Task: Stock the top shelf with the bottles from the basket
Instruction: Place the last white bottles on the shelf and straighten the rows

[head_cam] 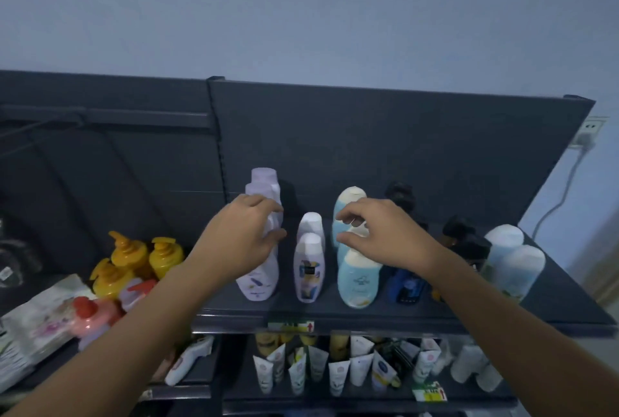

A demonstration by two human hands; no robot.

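Observation:
The dark top shelf [418, 319] carries rows of bottles. My left hand [243, 235] wraps around the neck of the front lavender bottle [259, 279] in the leftmost row. My right hand [378, 235] hovers with fingers apart over the light blue bottles [356, 282], thumb and fingertips near the cap of the middle one, not clearly gripping. Between the hands stand two white-capped purple bottles [310, 269]. Dark blue bottles [407, 286] and pale white-blue bottles [516, 266] fill the right part of the shelf. No basket is in view.
To the left, a lower shelf holds yellow pump bottles [134, 259], a red-capped pink bottle [92, 316] and flat packets [37, 326]. Below the top shelf stand several white tubes [335, 369]. A wall socket with a cable [586, 135] is at the far right.

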